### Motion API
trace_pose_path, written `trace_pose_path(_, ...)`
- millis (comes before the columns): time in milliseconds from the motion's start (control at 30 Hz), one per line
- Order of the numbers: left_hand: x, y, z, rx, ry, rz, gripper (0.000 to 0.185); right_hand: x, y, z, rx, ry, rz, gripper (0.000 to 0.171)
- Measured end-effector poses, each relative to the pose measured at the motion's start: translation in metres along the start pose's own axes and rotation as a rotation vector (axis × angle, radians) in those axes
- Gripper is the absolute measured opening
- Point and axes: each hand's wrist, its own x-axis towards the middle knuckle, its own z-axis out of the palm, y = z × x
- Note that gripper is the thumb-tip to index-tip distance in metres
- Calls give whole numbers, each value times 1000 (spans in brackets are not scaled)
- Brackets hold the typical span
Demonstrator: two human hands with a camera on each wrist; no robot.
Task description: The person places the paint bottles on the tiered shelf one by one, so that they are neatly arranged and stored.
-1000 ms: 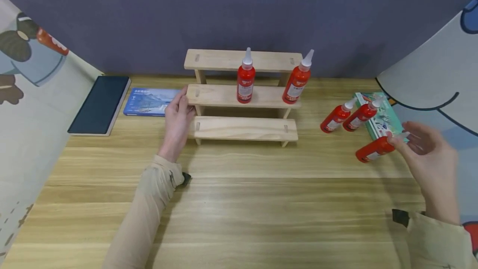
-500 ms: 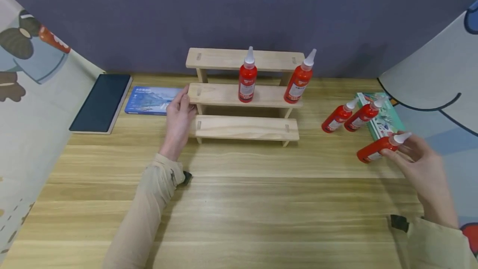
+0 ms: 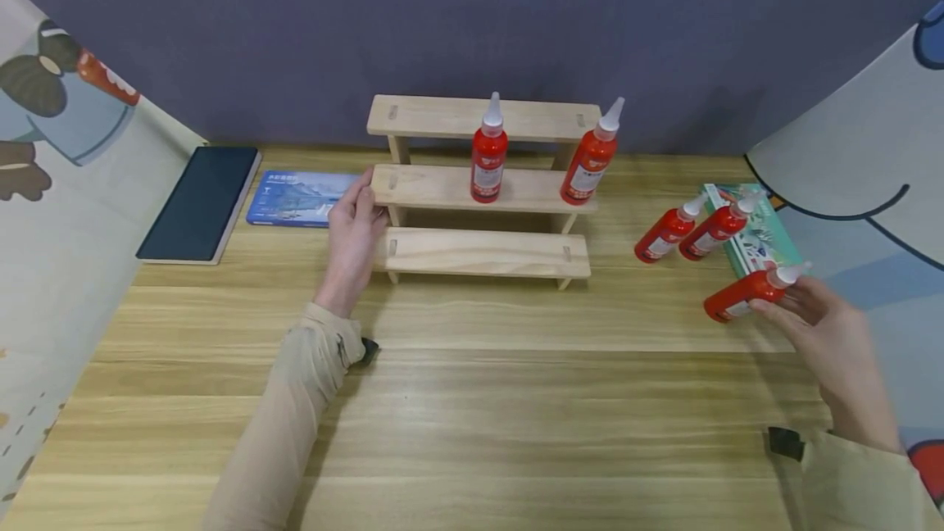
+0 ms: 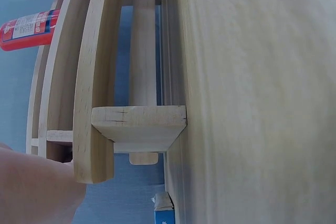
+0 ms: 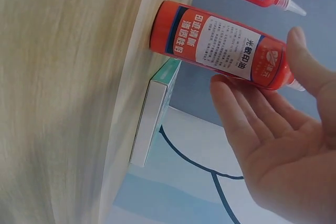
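A three-tier wooden shelf [image 3: 479, 252] stands at the back of the table. Two red bottles with white nozzles [image 3: 487, 156] [image 3: 587, 161] stand upright on its middle tier. My left hand [image 3: 356, 220] rests flat against the shelf's left end, fingers straight; the left wrist view shows it [image 4: 31, 187] touching the shelf's side board [image 4: 94, 77]. A third red bottle [image 3: 741, 295] lies on the table at the right. My right hand [image 3: 785, 301] is at its nozzle end, fingers stretched beneath the neck and thumb above [image 5: 262, 77], not closed around the bottle [image 5: 220, 40].
Two more red bottles [image 3: 664, 232] [image 3: 715, 226] lie beside a green box [image 3: 760, 240]. A blue booklet [image 3: 295, 199] and a dark notebook [image 3: 197, 201] lie left of the shelf. Patterned cloth panels [image 3: 44, 187] [image 3: 870, 146] flank the table.
My right hand has drawn in from a spread pose to the lying bottle's neck and dropped slightly. The bottle has barely shifted. The left hand stays on the shelf.
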Motion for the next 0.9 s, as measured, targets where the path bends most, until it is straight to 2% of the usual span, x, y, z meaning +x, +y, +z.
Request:
trace_pose_path(367, 1, 0, 0, -6, -3, 0, 49, 1, 2, 2, 57, 34, -64, 69)
trace_pose_path(533, 0, 0, -1, -9, -2, 4, 49, 3, -1, 3, 32, 44, -47, 73)
trace_pose_path(900, 0, -2, -1, 2, -4, 3, 50, 3, -3, 5, 32, 86, -75, 69)
